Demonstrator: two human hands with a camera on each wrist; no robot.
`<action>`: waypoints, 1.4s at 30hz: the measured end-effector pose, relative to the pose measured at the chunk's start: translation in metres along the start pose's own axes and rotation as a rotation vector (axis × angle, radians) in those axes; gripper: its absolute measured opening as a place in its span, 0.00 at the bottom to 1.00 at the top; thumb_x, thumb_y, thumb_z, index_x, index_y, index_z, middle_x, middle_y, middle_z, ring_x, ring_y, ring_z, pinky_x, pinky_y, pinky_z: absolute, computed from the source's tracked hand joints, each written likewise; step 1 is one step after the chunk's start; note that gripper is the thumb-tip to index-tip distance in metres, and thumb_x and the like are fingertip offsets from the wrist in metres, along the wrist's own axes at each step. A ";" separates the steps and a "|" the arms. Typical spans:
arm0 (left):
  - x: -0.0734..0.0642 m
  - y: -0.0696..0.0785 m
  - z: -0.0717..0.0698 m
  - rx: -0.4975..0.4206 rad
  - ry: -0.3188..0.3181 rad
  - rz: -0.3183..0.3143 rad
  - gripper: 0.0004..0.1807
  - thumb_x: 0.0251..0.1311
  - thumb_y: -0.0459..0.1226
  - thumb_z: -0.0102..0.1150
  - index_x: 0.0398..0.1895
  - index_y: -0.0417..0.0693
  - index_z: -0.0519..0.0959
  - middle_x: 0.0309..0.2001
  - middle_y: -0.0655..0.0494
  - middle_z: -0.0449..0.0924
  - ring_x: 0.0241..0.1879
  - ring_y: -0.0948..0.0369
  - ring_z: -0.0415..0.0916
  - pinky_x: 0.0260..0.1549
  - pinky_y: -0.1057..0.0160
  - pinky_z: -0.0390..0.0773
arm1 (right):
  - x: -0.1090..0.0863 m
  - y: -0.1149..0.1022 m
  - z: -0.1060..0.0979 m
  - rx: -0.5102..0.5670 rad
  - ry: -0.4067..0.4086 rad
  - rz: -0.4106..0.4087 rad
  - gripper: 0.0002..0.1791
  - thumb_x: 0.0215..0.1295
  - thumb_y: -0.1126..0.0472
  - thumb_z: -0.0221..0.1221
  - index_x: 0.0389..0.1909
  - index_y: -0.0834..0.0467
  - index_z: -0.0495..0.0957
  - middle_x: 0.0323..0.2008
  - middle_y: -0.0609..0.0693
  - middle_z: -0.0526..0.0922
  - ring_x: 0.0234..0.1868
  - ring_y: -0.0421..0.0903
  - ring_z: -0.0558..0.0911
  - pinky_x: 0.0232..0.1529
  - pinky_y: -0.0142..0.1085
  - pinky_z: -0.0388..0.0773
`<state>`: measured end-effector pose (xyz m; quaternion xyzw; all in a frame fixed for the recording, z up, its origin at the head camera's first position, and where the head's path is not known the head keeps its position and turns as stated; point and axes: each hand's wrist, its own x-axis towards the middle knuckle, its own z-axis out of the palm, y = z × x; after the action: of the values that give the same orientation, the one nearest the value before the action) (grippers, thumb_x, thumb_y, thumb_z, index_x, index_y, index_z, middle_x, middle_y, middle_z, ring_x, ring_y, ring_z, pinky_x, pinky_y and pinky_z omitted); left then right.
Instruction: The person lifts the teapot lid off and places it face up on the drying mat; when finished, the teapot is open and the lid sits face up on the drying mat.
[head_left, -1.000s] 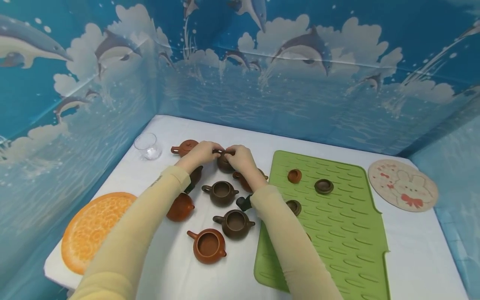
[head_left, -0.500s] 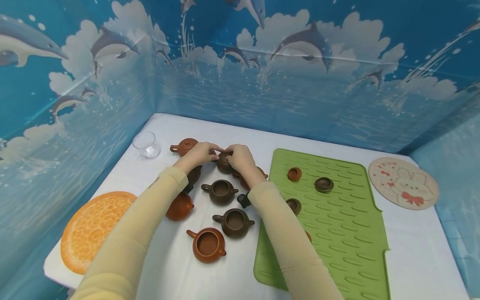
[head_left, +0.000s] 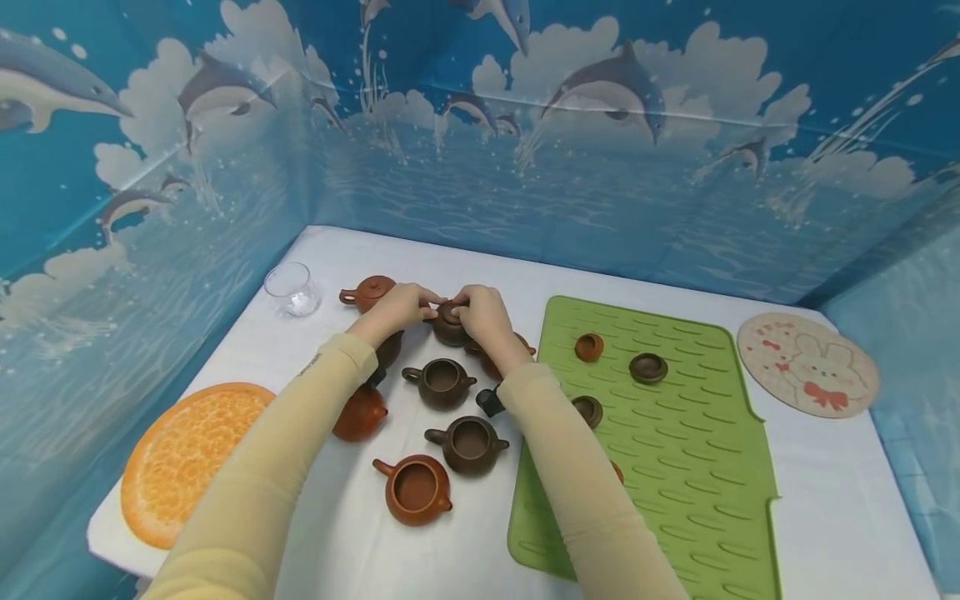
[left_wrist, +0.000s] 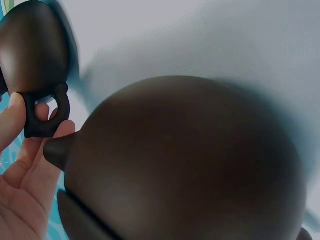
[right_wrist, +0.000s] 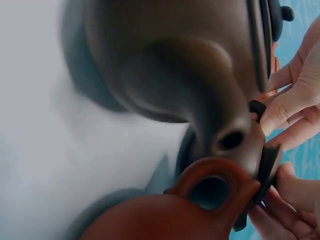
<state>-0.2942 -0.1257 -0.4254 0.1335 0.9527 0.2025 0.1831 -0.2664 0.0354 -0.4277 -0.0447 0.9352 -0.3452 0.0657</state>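
At the back of the table, a dark brown teapot lies between both hands. My left hand pinches its ring handle between thumb and fingers. The right hand grips the teapot's lid, which stands tilted at the mouth in the right wrist view. A larger lidded brown teapot fills much of the left wrist view, close to the left wrist. Below the right hand is a reddish teapot, whose loop handle partly covers the held teapot in the right wrist view.
Open brown teapots and an orange-brown one stand nearer the front. Several loose lids lie on the green mat. A glass cup, an orange round mat and a rabbit mat lie around.
Beside the left fingers, the teapot's handle end has sunk a little, and more of the teapot's top shows between the hands. Both hands stay in nearly the same place.
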 end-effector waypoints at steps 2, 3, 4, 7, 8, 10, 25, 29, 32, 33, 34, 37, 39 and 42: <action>0.000 0.001 0.000 0.007 0.003 -0.001 0.20 0.69 0.38 0.57 0.64 0.51 0.77 0.62 0.47 0.78 0.54 0.54 0.78 0.48 0.59 0.75 | -0.001 0.002 -0.001 0.040 0.017 0.001 0.10 0.68 0.60 0.61 0.46 0.59 0.84 0.47 0.54 0.86 0.52 0.50 0.82 0.53 0.41 0.80; 0.000 0.000 0.000 0.008 0.004 0.000 0.20 0.69 0.39 0.57 0.64 0.50 0.77 0.62 0.47 0.78 0.57 0.53 0.77 0.52 0.58 0.76 | -0.002 0.003 -0.002 0.067 0.018 0.008 0.11 0.68 0.59 0.61 0.46 0.59 0.84 0.47 0.55 0.86 0.52 0.51 0.82 0.53 0.41 0.80; 0.000 0.000 0.000 0.008 0.003 -0.001 0.20 0.70 0.39 0.57 0.64 0.49 0.76 0.62 0.47 0.78 0.60 0.52 0.76 0.55 0.56 0.76 | -0.003 0.003 -0.004 0.098 0.018 0.017 0.11 0.68 0.58 0.61 0.47 0.59 0.84 0.47 0.55 0.86 0.52 0.51 0.82 0.53 0.41 0.80; -0.001 -0.001 0.001 0.009 0.003 0.003 0.21 0.70 0.38 0.56 0.64 0.48 0.76 0.62 0.47 0.78 0.63 0.51 0.73 0.60 0.52 0.75 | -0.006 0.006 -0.012 0.205 0.011 0.040 0.13 0.68 0.55 0.61 0.48 0.58 0.84 0.49 0.55 0.85 0.53 0.52 0.81 0.54 0.43 0.79; -0.001 -0.002 0.001 0.002 0.000 0.002 0.21 0.70 0.38 0.56 0.64 0.48 0.76 0.62 0.47 0.78 0.63 0.51 0.74 0.60 0.52 0.75 | -0.007 0.006 -0.016 0.256 -0.002 0.062 0.14 0.68 0.54 0.62 0.49 0.57 0.84 0.50 0.54 0.84 0.54 0.52 0.81 0.55 0.44 0.79; -0.001 -0.003 0.000 -0.003 0.000 0.007 0.21 0.70 0.38 0.57 0.65 0.50 0.76 0.62 0.48 0.78 0.63 0.51 0.73 0.59 0.53 0.75 | -0.010 0.008 -0.025 0.381 -0.034 0.106 0.15 0.68 0.54 0.62 0.50 0.57 0.84 0.52 0.54 0.83 0.55 0.51 0.80 0.59 0.46 0.77; -0.005 -0.004 0.004 -0.024 0.003 0.009 0.20 0.69 0.38 0.58 0.64 0.51 0.77 0.56 0.45 0.81 0.53 0.51 0.78 0.52 0.52 0.78 | -0.090 0.122 -0.127 1.103 -0.285 0.140 0.12 0.75 0.63 0.51 0.55 0.59 0.77 0.45 0.44 0.83 0.47 0.36 0.84 0.55 0.28 0.78; -0.006 -0.005 0.003 -0.036 0.006 0.008 0.20 0.69 0.39 0.58 0.63 0.51 0.77 0.57 0.45 0.80 0.53 0.51 0.78 0.52 0.52 0.77 | -0.123 0.167 -0.131 1.215 -0.336 0.117 0.12 0.77 0.65 0.48 0.47 0.52 0.80 0.47 0.46 0.84 0.49 0.39 0.84 0.55 0.28 0.78; -0.006 -0.006 0.002 -0.041 0.007 0.017 0.20 0.69 0.38 0.58 0.63 0.50 0.77 0.57 0.44 0.80 0.53 0.51 0.78 0.52 0.52 0.77 | -0.142 0.192 -0.130 1.221 -0.363 0.121 0.14 0.78 0.66 0.44 0.59 0.61 0.71 0.50 0.48 0.83 0.52 0.41 0.84 0.57 0.30 0.77; -0.006 -0.006 0.002 -0.043 0.007 0.019 0.20 0.69 0.39 0.58 0.63 0.50 0.77 0.57 0.44 0.80 0.52 0.51 0.78 0.51 0.52 0.77 | -0.148 0.198 -0.130 1.209 -0.368 0.124 0.18 0.79 0.64 0.43 0.65 0.64 0.64 0.50 0.49 0.82 0.52 0.41 0.84 0.58 0.31 0.76; -0.005 -0.005 0.002 -0.045 0.006 0.023 0.20 0.69 0.38 0.58 0.63 0.50 0.77 0.56 0.44 0.81 0.52 0.51 0.78 0.51 0.52 0.77 | -0.152 0.204 -0.130 1.217 -0.364 0.144 0.23 0.80 0.62 0.42 0.69 0.67 0.57 0.50 0.50 0.83 0.52 0.43 0.84 0.59 0.32 0.76; -0.005 -0.004 0.001 -0.049 0.004 0.022 0.20 0.69 0.38 0.58 0.63 0.50 0.77 0.54 0.44 0.81 0.50 0.51 0.78 0.50 0.52 0.78 | -0.163 0.216 -0.131 1.167 -0.328 0.198 0.38 0.80 0.52 0.39 0.75 0.71 0.35 0.49 0.48 0.83 0.52 0.41 0.84 0.60 0.33 0.75; -0.005 -0.004 0.001 -0.049 0.004 0.019 0.20 0.69 0.38 0.58 0.63 0.50 0.77 0.53 0.44 0.82 0.50 0.52 0.78 0.50 0.52 0.78 | -0.170 0.220 -0.132 1.086 -0.285 0.231 0.41 0.80 0.48 0.39 0.75 0.72 0.33 0.52 0.52 0.82 0.50 0.38 0.84 0.60 0.33 0.76; -0.004 -0.003 0.001 -0.048 0.007 0.014 0.20 0.69 0.38 0.58 0.63 0.51 0.77 0.53 0.45 0.82 0.50 0.52 0.79 0.50 0.53 0.78 | -0.178 0.222 -0.133 0.863 -0.236 0.265 0.41 0.80 0.48 0.40 0.73 0.76 0.38 0.63 0.66 0.70 0.47 0.31 0.83 0.57 0.29 0.77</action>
<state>-0.2904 -0.1292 -0.4263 0.1350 0.9473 0.2269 0.1814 -0.1196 0.3118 -0.4553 0.0676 0.6901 -0.6837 0.2276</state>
